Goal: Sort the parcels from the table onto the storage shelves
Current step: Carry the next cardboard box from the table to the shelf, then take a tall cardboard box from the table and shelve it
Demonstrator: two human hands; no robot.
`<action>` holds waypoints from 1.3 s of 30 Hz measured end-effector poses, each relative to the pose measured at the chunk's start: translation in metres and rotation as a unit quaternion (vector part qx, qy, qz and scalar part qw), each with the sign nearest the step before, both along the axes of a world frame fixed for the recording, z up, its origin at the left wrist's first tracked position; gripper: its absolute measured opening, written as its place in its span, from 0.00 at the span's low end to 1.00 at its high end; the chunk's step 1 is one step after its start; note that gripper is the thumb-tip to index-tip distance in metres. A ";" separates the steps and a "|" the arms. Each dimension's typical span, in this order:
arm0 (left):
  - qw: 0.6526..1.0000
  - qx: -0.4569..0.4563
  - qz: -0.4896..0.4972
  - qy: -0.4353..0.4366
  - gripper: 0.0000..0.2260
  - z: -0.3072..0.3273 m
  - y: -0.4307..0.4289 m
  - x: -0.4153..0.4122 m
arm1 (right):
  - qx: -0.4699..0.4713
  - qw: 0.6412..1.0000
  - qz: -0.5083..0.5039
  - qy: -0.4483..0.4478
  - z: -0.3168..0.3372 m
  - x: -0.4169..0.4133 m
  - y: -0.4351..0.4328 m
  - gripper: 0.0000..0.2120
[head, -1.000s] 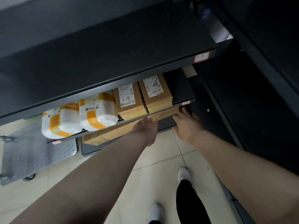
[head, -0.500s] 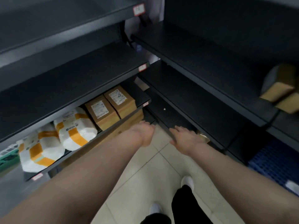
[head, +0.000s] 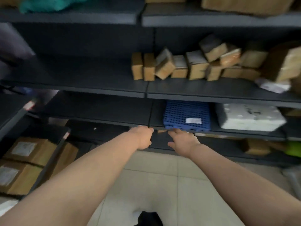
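Blue lattice crate (head: 185,115) and white parcel (head: 249,118) are shelved centre right — left hand (head: 144,137) loosely curled, right hand (head: 183,141) relaxed, both unladen.

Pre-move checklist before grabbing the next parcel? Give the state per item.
1. Left hand free: ok, nothing visible in it.
2. Right hand free: ok, fingers extended, holding nothing.
3. Table in view: not ok, only shelving and floor show.
4. Free room on the middle shelf: ok, its left bay is bare.
5. Small cardboard boxes stable: not ok, several lean on each other.
6. Blue crate fully seated on its shelf: cannot tell, its front edge is blurred.
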State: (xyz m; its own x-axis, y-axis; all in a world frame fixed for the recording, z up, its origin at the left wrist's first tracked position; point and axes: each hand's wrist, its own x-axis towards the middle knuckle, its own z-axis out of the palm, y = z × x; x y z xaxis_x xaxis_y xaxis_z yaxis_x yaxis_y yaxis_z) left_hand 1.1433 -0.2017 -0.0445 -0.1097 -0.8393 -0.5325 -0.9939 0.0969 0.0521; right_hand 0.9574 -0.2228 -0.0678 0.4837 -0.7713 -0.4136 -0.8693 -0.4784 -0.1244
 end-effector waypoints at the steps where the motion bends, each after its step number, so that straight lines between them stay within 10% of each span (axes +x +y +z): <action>1: 1.000 0.001 -0.025 -0.001 0.24 0.003 -0.007 -0.026 | 0.000 1.000 -0.028 0.004 0.001 -0.030 0.002 0.25; 18: 0.934 -0.023 -0.349 0.075 0.16 0.042 -0.006 -0.512 | -0.049 0.898 -0.436 0.021 0.029 -0.484 0.131 0.23; 39: 0.788 -0.025 -0.606 0.103 0.25 0.058 -0.094 -0.865 | -0.106 0.686 -0.719 0.033 0.053 -0.731 0.124 0.23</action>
State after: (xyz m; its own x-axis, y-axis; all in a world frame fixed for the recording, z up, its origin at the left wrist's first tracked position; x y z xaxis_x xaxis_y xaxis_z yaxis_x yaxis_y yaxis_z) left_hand 0.2783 -0.2956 0.0134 -0.9270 -0.0707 -0.3683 -0.1406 0.9760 0.1665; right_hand 0.2265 -0.0985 -0.0150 -0.8544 -0.4784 -0.2027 -0.4628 0.8781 -0.1217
